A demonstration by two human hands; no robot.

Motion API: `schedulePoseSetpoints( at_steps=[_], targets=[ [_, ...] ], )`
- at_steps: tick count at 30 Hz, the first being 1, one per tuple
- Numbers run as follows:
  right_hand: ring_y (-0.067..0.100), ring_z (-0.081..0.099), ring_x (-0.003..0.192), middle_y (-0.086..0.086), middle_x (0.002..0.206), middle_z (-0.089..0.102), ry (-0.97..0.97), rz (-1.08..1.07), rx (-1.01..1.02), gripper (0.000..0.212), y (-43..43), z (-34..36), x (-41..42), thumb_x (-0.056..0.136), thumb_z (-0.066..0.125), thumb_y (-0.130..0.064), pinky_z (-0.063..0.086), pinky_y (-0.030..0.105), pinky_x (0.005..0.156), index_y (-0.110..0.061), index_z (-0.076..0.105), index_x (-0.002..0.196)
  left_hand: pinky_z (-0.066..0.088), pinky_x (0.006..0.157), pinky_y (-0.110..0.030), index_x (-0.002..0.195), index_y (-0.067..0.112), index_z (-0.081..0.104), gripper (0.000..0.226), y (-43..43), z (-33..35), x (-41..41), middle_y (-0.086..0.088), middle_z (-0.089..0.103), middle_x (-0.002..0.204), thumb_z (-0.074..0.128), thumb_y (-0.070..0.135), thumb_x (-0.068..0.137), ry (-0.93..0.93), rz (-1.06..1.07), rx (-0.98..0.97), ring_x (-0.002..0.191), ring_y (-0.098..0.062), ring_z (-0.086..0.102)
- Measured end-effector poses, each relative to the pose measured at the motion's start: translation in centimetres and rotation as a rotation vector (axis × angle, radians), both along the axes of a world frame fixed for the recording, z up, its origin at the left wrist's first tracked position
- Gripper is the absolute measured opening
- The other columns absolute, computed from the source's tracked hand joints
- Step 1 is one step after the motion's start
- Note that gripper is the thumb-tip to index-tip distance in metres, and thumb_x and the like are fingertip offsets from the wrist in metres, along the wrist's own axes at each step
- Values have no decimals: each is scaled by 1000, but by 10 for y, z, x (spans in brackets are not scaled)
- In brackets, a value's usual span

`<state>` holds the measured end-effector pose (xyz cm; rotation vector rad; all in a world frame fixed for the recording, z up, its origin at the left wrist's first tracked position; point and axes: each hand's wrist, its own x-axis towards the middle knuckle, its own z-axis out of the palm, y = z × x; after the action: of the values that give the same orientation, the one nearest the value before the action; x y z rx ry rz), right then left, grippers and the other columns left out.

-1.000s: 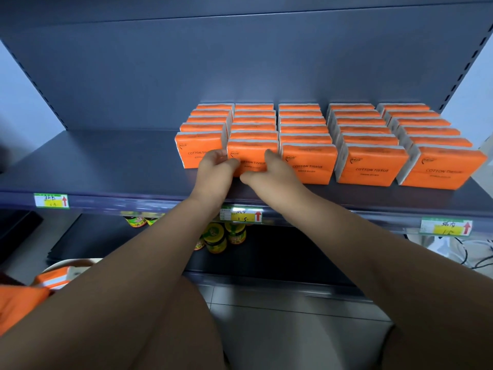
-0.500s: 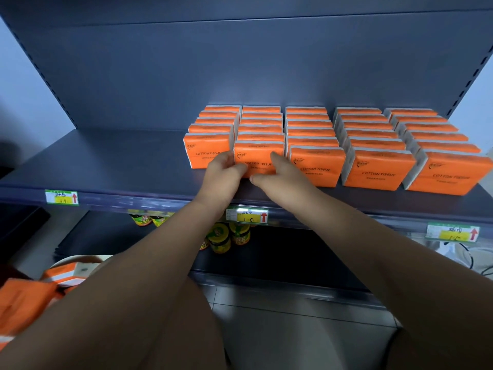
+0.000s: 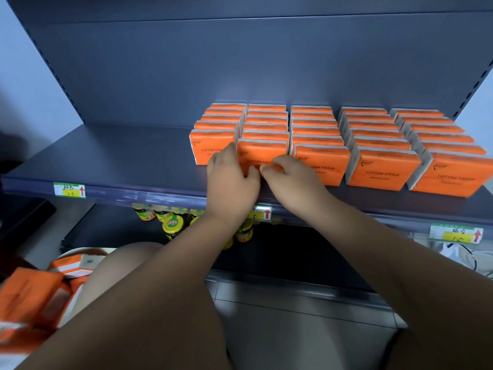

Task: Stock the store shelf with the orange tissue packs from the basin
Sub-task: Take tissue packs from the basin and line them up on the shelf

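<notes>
Dark shelf [image 3: 120, 156] held neat rows [image 3: 373, 129] — left grip [image 3: 232, 180] and right grip [image 3: 292, 180] both clasped the front tissue pack [image 3: 262, 152], likely squaring it flush with neighbours.

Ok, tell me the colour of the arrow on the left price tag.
Red; the head view shows the arrow best.

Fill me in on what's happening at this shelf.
A person is stocking the shelf with orange tissue packs. The left hand and right hand hold the front pack of the second row from the left. Five rows stand there; more packs lie in the basin, lower left.
</notes>
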<state>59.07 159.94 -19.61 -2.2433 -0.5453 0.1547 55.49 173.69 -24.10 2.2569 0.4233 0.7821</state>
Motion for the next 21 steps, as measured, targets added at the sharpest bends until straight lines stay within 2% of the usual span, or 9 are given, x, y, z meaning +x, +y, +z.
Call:
schedulePoseSetpoints(
  at_steps=[2, 3, 4, 6, 8, 10, 13, 17, 21],
  targets=[
    [20, 61, 90, 1, 97, 66, -64, 20, 3, 34, -1, -2, -3, 102, 47, -47, 52, 44, 88, -19, 66, 107, 30, 117, -49, 131, 10, 52, 51, -2, -3, -2, -6, 60, 128, 46, 43, 92, 111, 12, 130, 131, -36, 48],
    [21, 61, 96, 0, 103, 67, -86, 40, 7, 34, -1, -2, -5, 103, 45, -47, 51, 42, 90, -21, 66, 111, 20, 124, -49, 143, 11, 45, 63, -4, -2, -6, -7, 52, 145, 40, 51, 94, 169, 21, 184, 145, -37, 37],
    [21, 61, 106, -1, 113, 68, -99, 65, 25, 35, 0, -1, -7, 104, 45, -46, 49, 38, 94, -22, 65, 119, 13, 127, -49, 152, 12, 35, 72, -7, 3, -13, -8, 39, 159, 35, 56, 95, 233, 31, 247, 154, -37, 23],
    [17, 53, 131, -5, 140, 61, -109, 118, 82, 39, 2, 0, -13, 106, 46, -44, 38, 25, 101, -27, 58, 139, 8, 127, -52, 163, 19, 20, 77, -9, 18, -34, -4, 18, 171, 37, 57, 98, 317, 54, 383, 159, -34, 5],
    [11, 40, 143, -7, 155, 48, -171, 170, 115, 49, 6, 3, -22, 107, 46, -43, 27, 18, 107, -27, 45, 153, 8, 126, -54, 165, 24, 16, 80, -8, 34, -64, 2, 13, 173, 46, 58, 98, 310, 115, 477, 159, -32, 1],
    [10, 33, 148, -4, 160, 42, -263, 221, 110, 54, 12, 5, -32, 107, 44, -44, 22, 18, 112, -24, 38, 157, 9, 126, -53, 165, 25, 16, 85, -2, 46, -95, 3, 12, 173, 52, 60, 96, 289, 225, 476, 159, -33, 1],
    [15, 32, 149, 0, 159, 42, -297, 283, 95, 56, 29, 10, -57, 107, 42, -47, 23, 25, 116, -17, 40, 155, 13, 125, -52, 165, 21, 18, 87, 14, 52, -137, 1, 13, 173, 49, 63, 96, 283, 389, 413, 159, -33, 3],
    [12, 26, 153, -3, 164, 35, -281, 434, 121, 66, 71, 20, -110, 103, 36, -57, 21, 36, 125, -20, 36, 158, 22, 122, -55, 162, 15, 29, 86, 36, 51, -200, -5, 28, 169, 45, 62, 92, 229, 540, 506, 157, -38, 16],
    [21, 23, 155, 4, 164, 35, -384, 519, 82, 61, 120, 5, -159, 106, 34, -49, 20, 37, 125, -16, 37, 157, 25, 123, -57, 158, 10, 35, 83, 71, 25, -252, -11, 34, 166, 50, 59, 93, 362, 633, 541, 155, -40, 22]
  ],
)
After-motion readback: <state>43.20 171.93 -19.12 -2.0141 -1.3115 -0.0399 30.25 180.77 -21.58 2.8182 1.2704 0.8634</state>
